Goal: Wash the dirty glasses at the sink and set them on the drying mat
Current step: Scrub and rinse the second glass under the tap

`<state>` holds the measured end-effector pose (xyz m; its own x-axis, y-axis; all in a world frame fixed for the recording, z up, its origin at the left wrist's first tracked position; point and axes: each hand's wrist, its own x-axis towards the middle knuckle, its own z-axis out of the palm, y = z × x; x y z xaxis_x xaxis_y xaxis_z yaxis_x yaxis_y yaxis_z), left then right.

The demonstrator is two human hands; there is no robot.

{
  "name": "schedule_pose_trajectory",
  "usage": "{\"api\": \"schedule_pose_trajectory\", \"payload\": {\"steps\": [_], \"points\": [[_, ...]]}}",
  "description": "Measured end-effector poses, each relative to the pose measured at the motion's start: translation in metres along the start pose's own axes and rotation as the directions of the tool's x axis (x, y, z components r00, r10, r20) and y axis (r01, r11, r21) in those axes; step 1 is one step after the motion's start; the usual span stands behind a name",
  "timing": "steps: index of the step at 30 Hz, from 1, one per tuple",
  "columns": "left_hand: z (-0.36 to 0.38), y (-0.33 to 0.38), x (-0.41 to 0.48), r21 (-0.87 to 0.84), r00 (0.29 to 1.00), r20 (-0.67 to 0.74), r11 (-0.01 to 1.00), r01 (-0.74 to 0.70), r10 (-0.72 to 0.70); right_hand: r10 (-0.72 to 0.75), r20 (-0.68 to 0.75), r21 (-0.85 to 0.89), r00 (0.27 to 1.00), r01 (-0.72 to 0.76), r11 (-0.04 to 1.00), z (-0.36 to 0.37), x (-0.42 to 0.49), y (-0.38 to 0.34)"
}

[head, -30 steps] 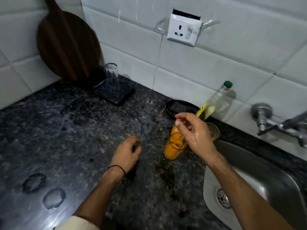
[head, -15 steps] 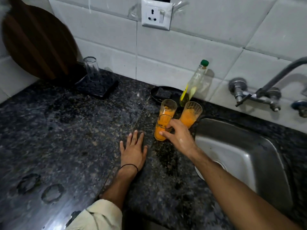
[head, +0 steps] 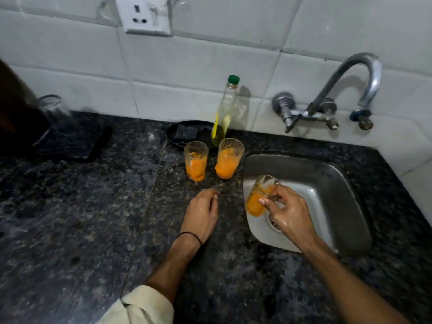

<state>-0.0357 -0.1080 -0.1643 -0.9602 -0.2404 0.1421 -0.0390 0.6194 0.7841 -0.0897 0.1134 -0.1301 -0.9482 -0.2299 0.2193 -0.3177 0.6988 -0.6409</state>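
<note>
My right hand [head: 288, 212] grips an orange-stained glass [head: 258, 197], tilted, over the left side of the steel sink [head: 327, 183]. Two more glasses with orange residue stand upright on the dark granite counter just left of the sink, one [head: 196, 161] beside the other [head: 228, 159]. My left hand [head: 202, 213] rests on the counter in front of them, fingers loosely curled, holding nothing. A clean glass [head: 52, 111] stands upside down on the black drying mat [head: 70, 143] at the far left, blurred.
A curved tap [head: 346, 90] is fixed to the tiled wall above the sink. A clear bottle with a green cap [head: 225, 111] stands by the wall next to a black dish holding a sponge [head: 187, 134]. A wall socket [head: 146, 16] is higher up.
My right hand took hold of the nearest orange glass and carried it right, over the sink. My left hand curled its fingers. The view swung right toward the tap.
</note>
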Motion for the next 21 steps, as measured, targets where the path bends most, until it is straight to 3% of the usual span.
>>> {"api": "schedule_pose_trajectory", "payload": {"steps": [5,10,16,21], "points": [[0.04,0.057,0.046,-0.069,0.979,0.126,0.985,-0.155,0.163,0.141,-0.056,-0.017,0.988,-0.142,0.99,-0.045,0.002,0.03],[0.084,0.118,0.099,-0.04,0.962,0.142,0.973,-0.228,0.232,0.122,-0.071,-0.037,0.99,-0.125,0.991,-0.087,0.02,0.058],[0.129,0.201,0.176,0.136,1.0,0.01,0.991,-0.012,0.011,0.103,-0.093,-0.036,0.99,-0.107,0.994,-0.118,0.056,0.091],[0.148,0.216,0.219,0.342,0.986,-0.142,0.931,0.129,-0.085,0.019,-0.006,-0.025,1.0,-0.019,0.999,-0.136,0.075,0.106]]}}
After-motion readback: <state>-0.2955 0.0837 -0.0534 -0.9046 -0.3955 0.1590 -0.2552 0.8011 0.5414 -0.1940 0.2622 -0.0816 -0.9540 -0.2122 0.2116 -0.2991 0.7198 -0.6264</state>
